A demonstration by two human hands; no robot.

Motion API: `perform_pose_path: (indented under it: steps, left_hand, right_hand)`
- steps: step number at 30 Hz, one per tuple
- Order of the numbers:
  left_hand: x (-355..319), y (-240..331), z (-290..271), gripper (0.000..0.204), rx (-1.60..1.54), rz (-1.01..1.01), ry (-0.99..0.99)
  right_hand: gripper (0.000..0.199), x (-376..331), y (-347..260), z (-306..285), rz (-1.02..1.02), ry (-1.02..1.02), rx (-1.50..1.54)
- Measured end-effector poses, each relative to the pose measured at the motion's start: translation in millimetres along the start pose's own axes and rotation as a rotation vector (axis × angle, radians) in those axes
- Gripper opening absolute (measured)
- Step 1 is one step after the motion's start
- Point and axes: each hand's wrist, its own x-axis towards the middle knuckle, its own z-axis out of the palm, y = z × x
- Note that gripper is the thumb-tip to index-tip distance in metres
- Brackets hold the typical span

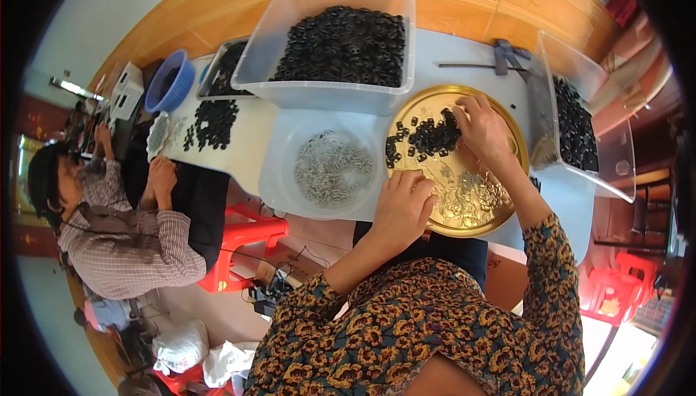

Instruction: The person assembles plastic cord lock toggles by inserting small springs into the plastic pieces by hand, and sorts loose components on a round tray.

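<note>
Left hand (403, 204) rests curled on gold tray (500, 211), grip unclear; right hand (480, 126) pinches black rings (433, 137); clear tub (290, 84) far holds more

A blue basket (168, 80) and red stool (243, 240) flank a seated co-worker (123, 240) in a checked shirt.
</note>
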Motion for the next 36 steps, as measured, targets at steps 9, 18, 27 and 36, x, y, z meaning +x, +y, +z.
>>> perform_pose_path:
  steps: [9, 18, 27, 36]
  left_hand:
    - [20, -10, 18, 0.019, 0.079, -0.011, 0.006]
    - [27, -12, 19, 0.021, 0.053, -0.031, -0.017]
    - [19, -9, 12, 0.017, 0.114, 0.003, -0.047]
    - [31, -10, 20, 0.017, 0.166, 0.008, -0.081]
  right_hand:
    - [0.019, -13, -7, 9, 0.032, -0.184, -0.017]
    - [0.017, -9, -9, 11, -0.1, -0.199, 0.333]
    - [0.017, -7, -5, -21, 0.155, -0.378, 0.179]
    - [0.019, -10, -10, -3, 0.04, -0.344, 0.106]
